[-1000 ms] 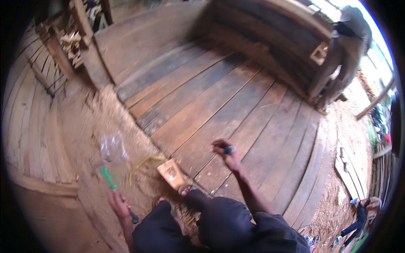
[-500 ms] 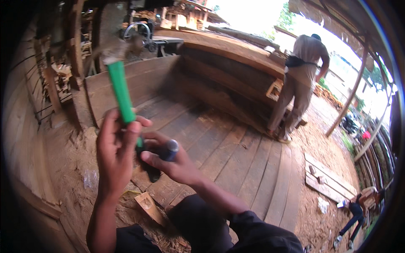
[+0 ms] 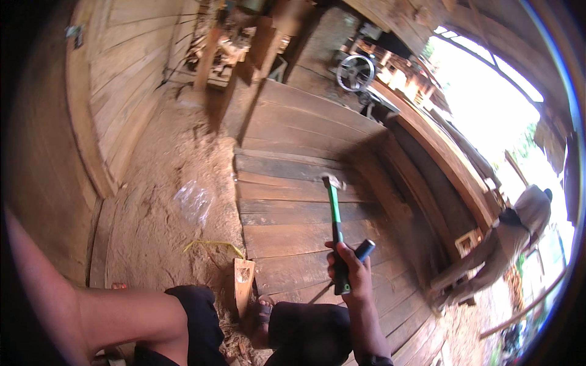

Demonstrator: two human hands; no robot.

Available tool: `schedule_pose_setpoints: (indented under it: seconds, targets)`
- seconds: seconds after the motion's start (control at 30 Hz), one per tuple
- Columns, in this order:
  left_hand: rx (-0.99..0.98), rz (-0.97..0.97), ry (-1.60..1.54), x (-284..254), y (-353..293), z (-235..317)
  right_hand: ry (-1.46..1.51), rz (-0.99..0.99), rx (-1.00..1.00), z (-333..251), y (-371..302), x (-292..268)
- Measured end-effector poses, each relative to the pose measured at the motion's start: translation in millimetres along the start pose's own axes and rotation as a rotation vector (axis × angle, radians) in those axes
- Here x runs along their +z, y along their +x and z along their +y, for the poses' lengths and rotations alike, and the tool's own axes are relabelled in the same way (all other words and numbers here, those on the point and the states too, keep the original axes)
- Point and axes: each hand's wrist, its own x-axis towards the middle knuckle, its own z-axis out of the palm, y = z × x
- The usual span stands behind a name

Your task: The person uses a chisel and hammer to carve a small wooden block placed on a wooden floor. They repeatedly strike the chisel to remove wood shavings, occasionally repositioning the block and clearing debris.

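Note:
My right hand point(image 3: 359, 271) is wrapped round the black grip of a hammer point(image 3: 335, 210) with a green handle. The hammer points upward, its metal head slightly blurred. The same hand also clasps a tool with a dark blue round handle point(image 3: 364, 249); a thin shaft seems to run down and left from it, but its kind is unclear. On the left, my bent left arm point(image 3: 128, 314) reaches out past the picture's edge, so its hand is out of sight. Near my sandalled foot point(image 3: 264, 311), a wooden block with a hollowed end point(image 3: 243, 283) stands at the platform's edge.
A plank platform point(image 3: 287, 241) with wooden side walls lies in front of me. Sawdust ground point(image 3: 152, 226) carries a crumpled clear plastic bag point(image 3: 194, 201) and a yellow strip point(image 3: 213, 245). Wooden panels point(image 3: 131, 79) lean at left. Another person point(image 3: 519, 226) stands at the right beside the thick timber.
My left hand has left the hammer's green handle and gone out of view to the left. My right hand keeps both tools, now lower and farther right. The view has turned left.

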Motion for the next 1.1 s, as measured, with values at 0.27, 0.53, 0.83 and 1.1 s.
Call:
schedule_pose_setpoints:
  seconds: [0.27,0.53,0.83,1.1]
  targets:
    - [-0.015,0.012,0.087,-36,-14,-6,-0.097,-0.014,-0.088,8,15,13]
    - [-0.026,0.005,0.102,-62,-17,-7,-0.058,-0.081,-0.021,8,7,31]
    - [-0.036,-0.016,0.075,-71,-17,-8,-0.043,-0.130,0.044,6,-6,48]
    - [-0.049,-0.005,0.052,-79,-22,-12,-0.074,-0.081,0.029,3,-10,38]
